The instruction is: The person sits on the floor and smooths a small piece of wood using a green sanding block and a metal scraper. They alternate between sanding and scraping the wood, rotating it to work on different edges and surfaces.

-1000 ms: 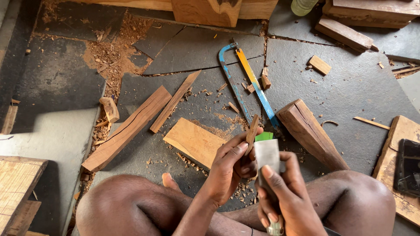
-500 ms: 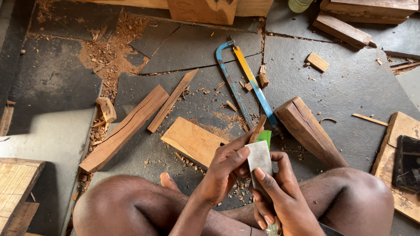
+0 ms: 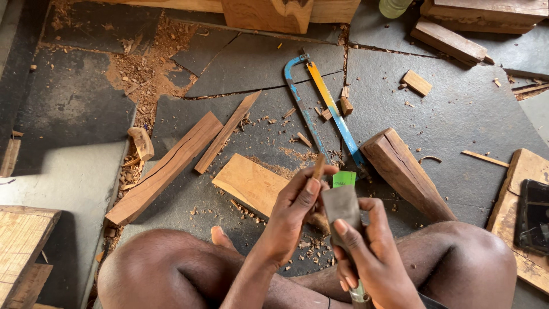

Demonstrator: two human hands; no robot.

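1. Two bare hands meet low in the middle of the view, above the person's crossed legs. The left hand pinches a small wooden stick between thumb and curled fingers, so the stick pokes up past the fingertips.
2. Closed around a handle, the right hand holds a flat grey metal blade upright, thumb pressed on its face. The blade stands just beside the stick; whether they touch cannot be told.
3. One small bright green label of squarish shape shows just above the blade's top edge, with dark writing too small to make out.
4. At the top edge, a pale green bottle stands cut off by the frame; what is in it cannot be seen.
5. On the dark stone floor ahead of the hands lies a blue-framed hacksaw with a yellow and blue blade, beside a thick wooden wedge.
6. A flat pale board lies left of the hands, with two long wooden strips farther left and wood chips piled beyond.
7. At the right edge, a dark phone rests on a plank.
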